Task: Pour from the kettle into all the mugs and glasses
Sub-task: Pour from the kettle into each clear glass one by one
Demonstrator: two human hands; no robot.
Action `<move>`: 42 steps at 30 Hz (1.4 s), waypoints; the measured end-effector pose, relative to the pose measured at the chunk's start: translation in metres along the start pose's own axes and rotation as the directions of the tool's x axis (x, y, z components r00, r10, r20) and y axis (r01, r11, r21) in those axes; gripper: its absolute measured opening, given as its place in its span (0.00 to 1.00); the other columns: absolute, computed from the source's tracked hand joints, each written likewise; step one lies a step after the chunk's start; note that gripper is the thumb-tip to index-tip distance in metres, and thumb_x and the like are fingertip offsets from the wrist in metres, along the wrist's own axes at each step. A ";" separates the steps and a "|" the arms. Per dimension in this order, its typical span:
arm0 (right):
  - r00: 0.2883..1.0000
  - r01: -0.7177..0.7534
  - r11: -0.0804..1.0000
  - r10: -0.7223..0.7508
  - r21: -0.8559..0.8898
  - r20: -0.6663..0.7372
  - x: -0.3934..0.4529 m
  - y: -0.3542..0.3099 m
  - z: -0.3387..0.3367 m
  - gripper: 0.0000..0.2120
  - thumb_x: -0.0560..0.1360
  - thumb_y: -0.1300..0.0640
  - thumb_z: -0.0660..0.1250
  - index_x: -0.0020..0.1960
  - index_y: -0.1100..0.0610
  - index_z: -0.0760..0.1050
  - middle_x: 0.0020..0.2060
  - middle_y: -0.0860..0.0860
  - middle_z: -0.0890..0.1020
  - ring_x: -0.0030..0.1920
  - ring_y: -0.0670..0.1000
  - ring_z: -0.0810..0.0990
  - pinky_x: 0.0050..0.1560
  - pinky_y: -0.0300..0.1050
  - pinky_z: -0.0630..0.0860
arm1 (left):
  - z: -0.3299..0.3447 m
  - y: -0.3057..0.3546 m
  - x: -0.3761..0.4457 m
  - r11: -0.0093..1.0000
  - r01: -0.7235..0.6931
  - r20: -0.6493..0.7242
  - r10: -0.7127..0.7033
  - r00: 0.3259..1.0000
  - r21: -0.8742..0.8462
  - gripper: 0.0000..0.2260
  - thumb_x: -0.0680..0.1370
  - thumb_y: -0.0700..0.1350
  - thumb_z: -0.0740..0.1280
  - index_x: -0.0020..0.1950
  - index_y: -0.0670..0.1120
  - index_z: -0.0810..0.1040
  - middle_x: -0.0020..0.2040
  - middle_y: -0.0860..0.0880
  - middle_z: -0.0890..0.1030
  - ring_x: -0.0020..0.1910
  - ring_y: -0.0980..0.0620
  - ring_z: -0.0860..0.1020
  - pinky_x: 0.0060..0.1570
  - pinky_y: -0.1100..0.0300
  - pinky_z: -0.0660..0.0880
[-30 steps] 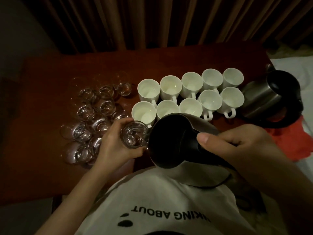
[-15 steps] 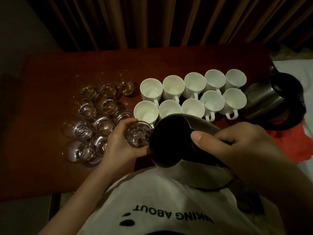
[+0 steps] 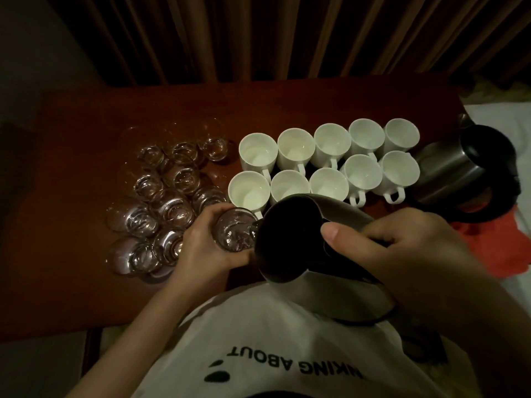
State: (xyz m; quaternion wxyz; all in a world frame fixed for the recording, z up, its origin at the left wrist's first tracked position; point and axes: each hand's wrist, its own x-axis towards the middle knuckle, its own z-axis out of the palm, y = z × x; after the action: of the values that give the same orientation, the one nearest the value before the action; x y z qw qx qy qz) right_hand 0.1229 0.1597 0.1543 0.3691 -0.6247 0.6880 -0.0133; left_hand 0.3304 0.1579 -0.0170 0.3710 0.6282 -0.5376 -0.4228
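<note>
The right hand [image 3: 402, 254] grips a tilted dark steel kettle [image 3: 290, 237], its spout at a clear drinking glass [image 3: 237, 229]. The left hand [image 3: 207, 242] holds that glass.

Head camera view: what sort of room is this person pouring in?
Probably a hotel room or bedroom, though that is a guess. Heavy brown curtains hang right behind a dark wooden table, white bedding lies at the right edge, and a second steel kettle stands beside matching white mugs.

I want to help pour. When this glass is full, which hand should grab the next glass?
Probably the left hand: it holds the glass beside the other glasses, while the right hand grips the kettle.
</note>
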 end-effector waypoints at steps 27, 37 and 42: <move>1.000 0.012 0.999 -0.012 -0.033 0.000 0.000 0.000 0.001 0.26 0.60 0.29 0.57 0.24 0.53 0.72 0.16 0.49 0.65 0.18 0.47 0.64 0.26 0.41 0.59 | 0.000 -0.004 0.000 1.000 0.002 0.039 -0.002 0.999 0.009 0.37 0.52 0.58 0.76 0.60 0.54 0.74 0.54 0.62 0.79 0.54 0.71 0.75 0.50 0.79 0.67; 1.000 0.009 0.999 -0.009 -0.036 0.015 0.000 -0.001 0.000 0.24 0.60 0.30 0.56 0.23 0.49 0.72 0.15 0.48 0.66 0.17 0.46 0.64 0.23 0.39 0.58 | -0.001 -0.003 -0.001 1.000 -0.006 0.052 0.004 0.999 0.031 0.36 0.53 0.59 0.76 0.59 0.57 0.72 0.55 0.62 0.77 0.55 0.71 0.74 0.51 0.79 0.66; 1.000 0.017 0.999 -0.016 0.033 -0.021 0.001 0.009 0.002 0.28 0.58 0.29 0.59 0.22 0.54 0.70 0.15 0.49 0.64 0.17 0.47 0.62 0.27 0.41 0.60 | 0.000 -0.002 -0.001 1.000 -0.004 0.037 0.003 0.999 0.014 0.36 0.52 0.58 0.77 0.58 0.58 0.73 0.54 0.62 0.78 0.54 0.72 0.74 0.51 0.79 0.66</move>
State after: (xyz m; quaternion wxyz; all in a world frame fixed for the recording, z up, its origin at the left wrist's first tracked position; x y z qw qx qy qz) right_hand 0.1160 0.1617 0.1478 0.3721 -0.6241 0.6862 -0.0343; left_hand 0.3315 0.1596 -0.0188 0.3575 0.6219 -0.5482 -0.4300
